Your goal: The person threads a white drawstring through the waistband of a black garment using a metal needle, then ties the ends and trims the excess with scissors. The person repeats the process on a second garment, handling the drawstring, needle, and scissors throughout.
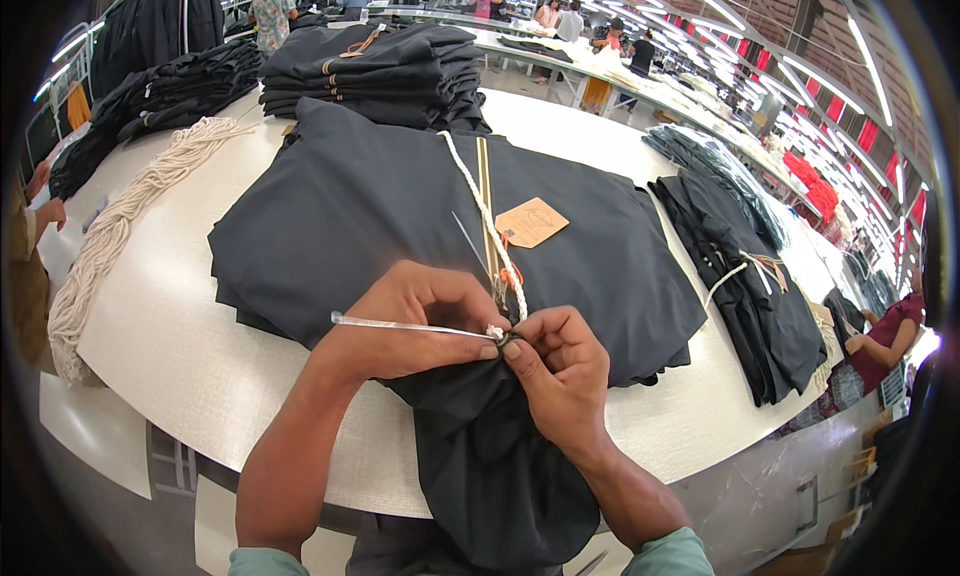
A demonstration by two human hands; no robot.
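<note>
A dark fabric garment (360,201) lies on a stack before me, its lower part hanging over the table's near edge. My left hand (427,321) pinches the frayed end of a white braided cord at a metal eyelet in the cloth, with a thin translucent rod-like tool (412,325) in the same grip. Thumb and fingers of my right hand (562,366) grip the cloth on the eyelet's right side. The white braided cord (480,193) runs down over the garment beside a tan-striped zip. A brown card tag (532,223) lies right of the cord.
Folded dark garments (375,77) are stacked behind, and more (750,283) lie at the right. A bundle of cream cords (135,201) lies along the pale table (180,336) at left. A person's hand (51,214) shows at far left; a person in maroon (892,340) is at right.
</note>
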